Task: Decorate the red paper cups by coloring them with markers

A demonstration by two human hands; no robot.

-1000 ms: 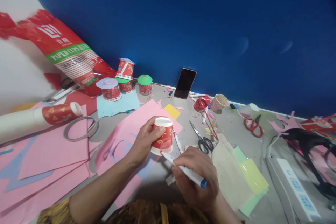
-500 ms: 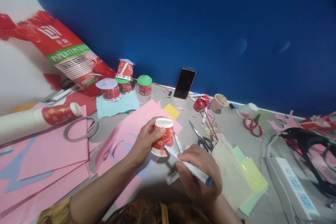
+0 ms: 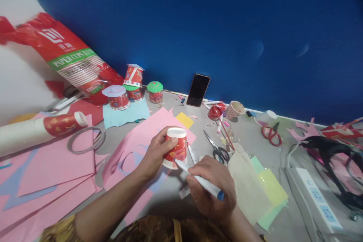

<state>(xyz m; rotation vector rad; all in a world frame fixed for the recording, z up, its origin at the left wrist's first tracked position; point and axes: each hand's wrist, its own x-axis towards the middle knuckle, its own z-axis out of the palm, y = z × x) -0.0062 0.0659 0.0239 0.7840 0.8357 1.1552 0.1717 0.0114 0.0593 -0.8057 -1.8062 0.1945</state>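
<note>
My left hand [image 3: 155,155] is wrapped round a red patterned paper cup [image 3: 176,146] held upside down just above the pink paper [image 3: 141,140]. My right hand [image 3: 211,189] grips a white marker with a blue end [image 3: 198,180]; its tip touches the cup's lower side near the rim. A second white pen [image 3: 192,152] lies on the table right beside the cup.
Black scissors [image 3: 218,150] lie right of the cup, red scissors [image 3: 270,135] farther right. Decorated cups [image 3: 133,83] and a phone [image 3: 198,90] stand by the blue wall. A tape ring [image 3: 85,140], a cup sleeve [image 3: 65,64], cream and green sheets [image 3: 261,185] and a power strip [image 3: 313,196] surround me.
The marker tip went from below the cup's rim up onto its side, then slid down toward the rim. My left hand kept the cup still; the view shifted slightly.
</note>
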